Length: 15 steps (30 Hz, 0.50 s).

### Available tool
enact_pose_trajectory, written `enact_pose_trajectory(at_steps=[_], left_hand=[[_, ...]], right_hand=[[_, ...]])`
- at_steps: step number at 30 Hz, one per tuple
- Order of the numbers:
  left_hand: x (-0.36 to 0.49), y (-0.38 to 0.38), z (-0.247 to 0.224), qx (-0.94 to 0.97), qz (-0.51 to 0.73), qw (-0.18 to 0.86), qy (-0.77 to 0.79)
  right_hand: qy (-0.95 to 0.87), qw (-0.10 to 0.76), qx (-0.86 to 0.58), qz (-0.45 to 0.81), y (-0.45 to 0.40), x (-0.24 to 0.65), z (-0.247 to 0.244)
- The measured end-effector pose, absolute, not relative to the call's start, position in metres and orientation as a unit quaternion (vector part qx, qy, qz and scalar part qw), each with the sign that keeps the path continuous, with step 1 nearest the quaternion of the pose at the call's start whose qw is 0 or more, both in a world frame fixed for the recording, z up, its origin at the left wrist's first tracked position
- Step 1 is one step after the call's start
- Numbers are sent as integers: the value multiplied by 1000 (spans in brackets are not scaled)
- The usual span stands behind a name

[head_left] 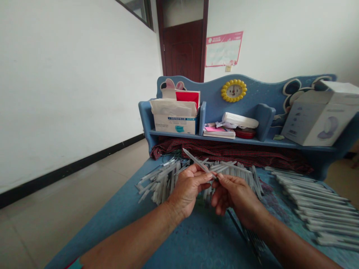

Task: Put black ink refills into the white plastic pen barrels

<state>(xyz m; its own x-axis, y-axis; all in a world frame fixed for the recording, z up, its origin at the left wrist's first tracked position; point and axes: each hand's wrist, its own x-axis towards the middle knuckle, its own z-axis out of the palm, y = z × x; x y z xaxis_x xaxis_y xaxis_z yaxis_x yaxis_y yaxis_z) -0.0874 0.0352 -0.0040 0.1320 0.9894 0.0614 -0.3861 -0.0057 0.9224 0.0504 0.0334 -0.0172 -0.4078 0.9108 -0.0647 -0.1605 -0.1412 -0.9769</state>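
At the left, on the blue desk (pixel 179 243), there is a loose pile (pixel 162 183) of pale, thin tubes, which cross one another and reach also behind the hands. Next comes the left hand (pixel 188 186); its fingers pinch one tube (pixel 196 160), which is raised in front of the pile and slants, with the far end up and to the left. The right hand (pixel 238 196) meets it at the near end, with thumb and forefinger closed together; whether they grip the tube itself or a small part, I cannot tell. For good work here, I think the left fingers should hold firm but not squeeze, close to the near end, and the right fingers should stay in line with the tube, so it does not bend. Under the right hand lie dark rods (pixel 251 239). At the far right, more tubes make a neat row (pixel 322 209).
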Motion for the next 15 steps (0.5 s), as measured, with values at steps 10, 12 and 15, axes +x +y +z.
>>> enact_pose_trajectory(at_steps=[10, 12, 15], left_hand=[[-87, 35, -5, 433, 562, 607, 357], [-87, 35, -5, 434, 564, 611, 348], [-88, 36, -6, 429, 564, 606, 360]], right_hand=[[-532, 430, -369, 629, 36, 52, -18], [-527, 417, -373, 639, 35, 52, -18], [-532, 416, -365, 641, 35, 53, -16]])
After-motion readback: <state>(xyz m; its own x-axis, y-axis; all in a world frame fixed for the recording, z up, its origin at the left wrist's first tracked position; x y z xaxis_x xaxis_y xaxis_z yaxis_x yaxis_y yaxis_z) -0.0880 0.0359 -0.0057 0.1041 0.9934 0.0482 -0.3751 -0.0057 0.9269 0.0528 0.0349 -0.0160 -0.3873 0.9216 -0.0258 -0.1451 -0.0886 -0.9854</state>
